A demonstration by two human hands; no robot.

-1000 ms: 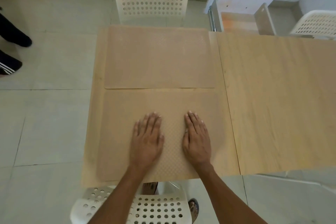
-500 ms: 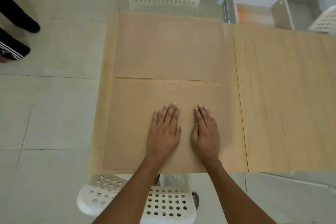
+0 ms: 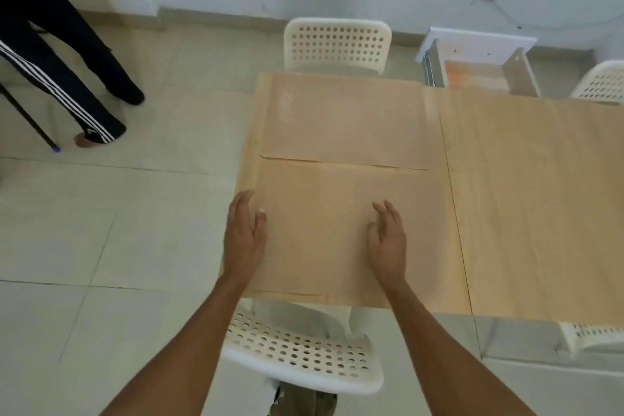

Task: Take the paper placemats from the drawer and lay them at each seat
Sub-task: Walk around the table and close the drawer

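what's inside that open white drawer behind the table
The open white drawer shows a bare, orange-tinted wooden bottom with no placemats visible. Its near end is hidden behind the light wooden table.

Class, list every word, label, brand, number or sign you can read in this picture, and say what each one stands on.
None: no readable text anywhere in this view.
Near tan paper placemat: only an embossed dot pattern.
Far tan paper placemat: a pale smudge, no letters.
White perforated plastic chairs: holes only.
Dark trousers: white stripes, no wording visible.
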